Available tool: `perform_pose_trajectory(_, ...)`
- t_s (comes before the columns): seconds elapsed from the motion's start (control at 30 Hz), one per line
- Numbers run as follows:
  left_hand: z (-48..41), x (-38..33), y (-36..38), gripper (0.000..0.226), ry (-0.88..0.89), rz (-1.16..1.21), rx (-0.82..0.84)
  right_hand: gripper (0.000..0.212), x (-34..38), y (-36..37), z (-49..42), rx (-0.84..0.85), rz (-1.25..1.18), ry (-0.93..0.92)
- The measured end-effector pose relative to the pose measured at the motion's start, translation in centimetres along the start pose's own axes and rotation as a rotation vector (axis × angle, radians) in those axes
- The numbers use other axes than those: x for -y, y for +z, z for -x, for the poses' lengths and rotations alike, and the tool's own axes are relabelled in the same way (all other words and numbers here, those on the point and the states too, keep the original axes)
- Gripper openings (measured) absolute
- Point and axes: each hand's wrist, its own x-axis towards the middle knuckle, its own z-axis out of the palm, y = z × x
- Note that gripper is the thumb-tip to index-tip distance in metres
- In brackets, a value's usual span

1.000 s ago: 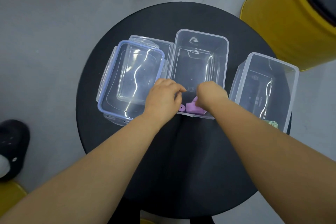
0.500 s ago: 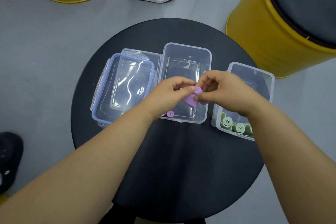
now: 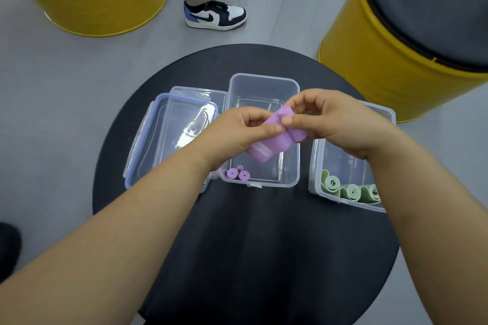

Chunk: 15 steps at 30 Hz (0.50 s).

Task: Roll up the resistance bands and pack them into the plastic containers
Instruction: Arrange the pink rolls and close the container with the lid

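Both hands held a loose purple band (image 3: 266, 145) in the air above the middle container (image 3: 264, 77). The left hand (image 3: 237, 130) pinched one end between thumb and fingers, and the right hand (image 3: 335, 124) pinched the fold beside it. Rolling looked to be just starting: the next move called for turning the pinched end tightly over itself while keeping the edges level. Two finished purple rolls (image 3: 237, 174) stood in that container's near left corner, leaving most of its floor free. Green rolls (image 3: 351, 191) lined the near wall of the right container (image 3: 315, 190). Stacked lids (image 3: 169, 140) lay touching the middle container's left side, while the near half of the round surface (image 3: 250, 245) gave working room.
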Motion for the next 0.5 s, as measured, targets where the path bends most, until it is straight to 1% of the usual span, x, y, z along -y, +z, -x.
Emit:
perform_pose_trajectory(0.07,-0.5,0.5,0.3,0.010,0.020,-0.013,-0.024,0.010,-0.3,0.3,-0.2,-0.046,0.073,-0.076)
perform_pose_trajectory(0.17,-1.1,1.3,0.4,0.011,0.038,-0.002,-0.050,0.018,-1.0,0.4,-0.8,-0.142,0.162,-0.144)
perform_pose_trajectory(0.3,-1.6,1.8,0.4,0.006,0.085,-0.026,-0.036,0.027,-1.8,0.7,-1.1,-0.162,0.241,-0.233)
perform_pose_trajectory(0.4,-1.6,2.2,0.2,0.009,0.113,-0.035,-0.026,0.024,-2.0,0.8,-0.8,-0.183,0.277,-0.286)
perform_pose_trajectory(0.5,-1.2,2.4,0.2,0.015,0.168,-0.054,-0.080,0.017,-2.0,0.7,0.1,-0.201,0.206,-0.313)
